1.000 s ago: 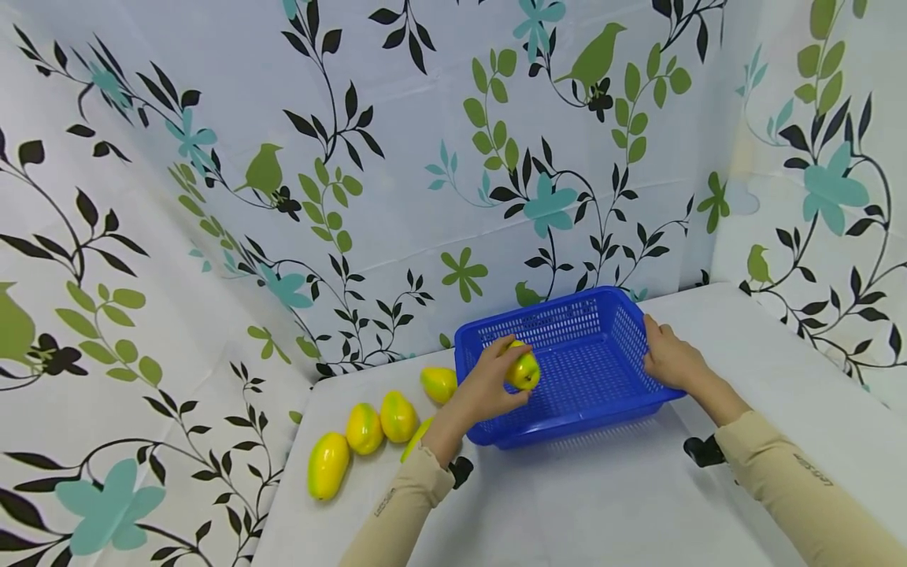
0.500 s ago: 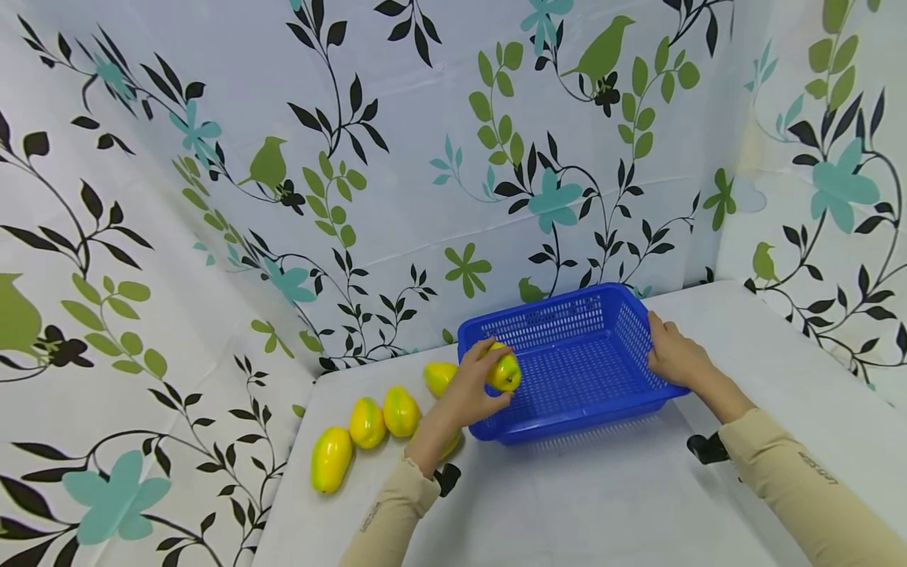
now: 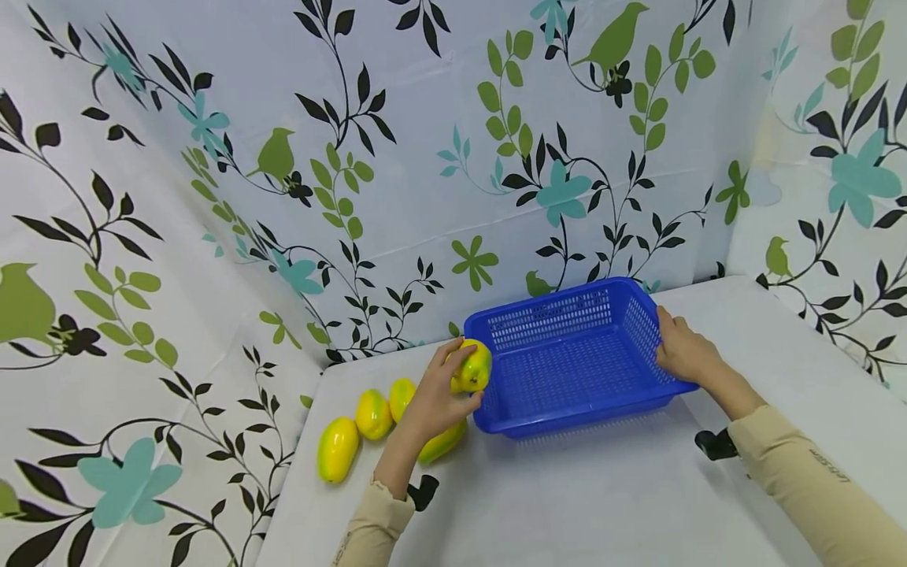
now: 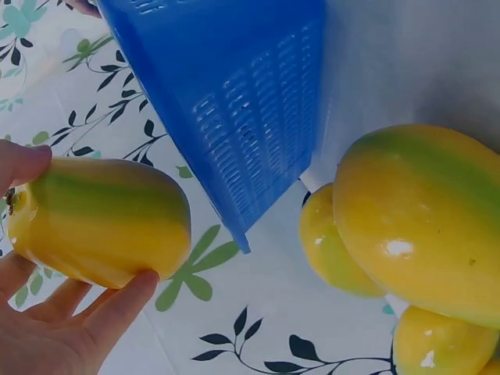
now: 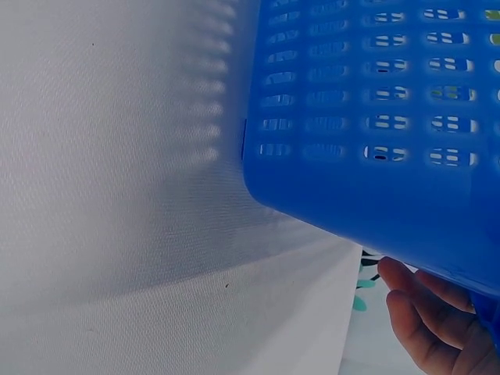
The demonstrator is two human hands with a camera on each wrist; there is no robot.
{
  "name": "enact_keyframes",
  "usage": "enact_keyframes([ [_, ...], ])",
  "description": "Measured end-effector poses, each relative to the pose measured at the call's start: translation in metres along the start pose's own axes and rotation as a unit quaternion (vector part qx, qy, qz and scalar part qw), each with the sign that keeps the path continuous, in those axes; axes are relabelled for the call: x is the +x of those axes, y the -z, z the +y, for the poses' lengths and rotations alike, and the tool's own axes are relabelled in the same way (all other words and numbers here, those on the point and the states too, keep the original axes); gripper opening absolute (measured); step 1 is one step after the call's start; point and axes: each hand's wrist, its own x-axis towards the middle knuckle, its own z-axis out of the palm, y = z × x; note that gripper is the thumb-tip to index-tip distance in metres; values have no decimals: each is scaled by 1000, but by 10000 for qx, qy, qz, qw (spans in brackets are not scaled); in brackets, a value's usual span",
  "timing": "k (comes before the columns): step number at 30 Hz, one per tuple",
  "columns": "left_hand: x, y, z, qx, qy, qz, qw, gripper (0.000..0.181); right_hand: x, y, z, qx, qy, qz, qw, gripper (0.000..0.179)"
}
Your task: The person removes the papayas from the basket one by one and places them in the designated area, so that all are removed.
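My left hand holds a yellow mango-like fruit with a green stripe, thumb on one side and fingers on the other. In the left wrist view the held fruit shows a small dark stem at one end, beside the outer wall of a blue plastic basket. The basket is rectangular, with slotted walls and nothing inside. My right hand grips its right rim; in the right wrist view the curled fingers show below the basket's edge. Left of the basket, similar fruits lie on the table, partly hidden by my left hand.
Loose fruits include one at the far left, one beside it, and one below my left hand. The white table meets a leaf-and-bird patterned curtain behind. A black wrist mount juts from the left sleeve.
My left hand has moved left with the fruit, from over the basket's interior to its left rim. The right hand keeps its grip. The whole head view has shifted slightly.
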Motion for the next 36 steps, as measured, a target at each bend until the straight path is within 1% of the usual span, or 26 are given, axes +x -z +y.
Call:
enact_keyframes([
  [2,0,1,2,-1,26,19,10000,68,-1,2,2,-9,2,9,10000,69],
  [5,-4,2,2,-1,169,84,9998,68,-1,2,3,5,-39,-82,10000,69],
  [7,-9,3,0,-20,220,178,9996,68,-1,1,3,21,-65,-148,9999,70],
  [10,-19,6,-7,-12,207,397,9990,68,-1,0,2,9,-62,-126,9999,70],
  [13,-34,12,-15,-48,250,684,9973,67,-1,0,2,-5,-26,-78,10000,69],
  [15,-46,16,-22,-58,404,834,9957,67,0,0,2,-12,-24,-71,10000,69],
  [18,-67,22,-33,27,763,1009,9920,67,0,0,2,-26,-36,-86,10000,69],
  [20,-81,24,-42,119,946,1118,9892,67,1,0,1,-42,-48,-84,9999,69],
  [26,-115,27,-64,248,1325,1430,9805,69,1,2,1,-60,-87,-100,9999,69],
  [29,-128,25,-73,281,1448,1540,9770,70,2,1,2,-59,-100,-124,9999,69],
  [31,-134,23,-77,291,1456,1592,9760,70,2,1,2,-58,-109,-137,9998,70],
  [36,-144,14,-84,358,1417,1558,9769,69,1,1,2,-69,-89,-119,9999,70],
])
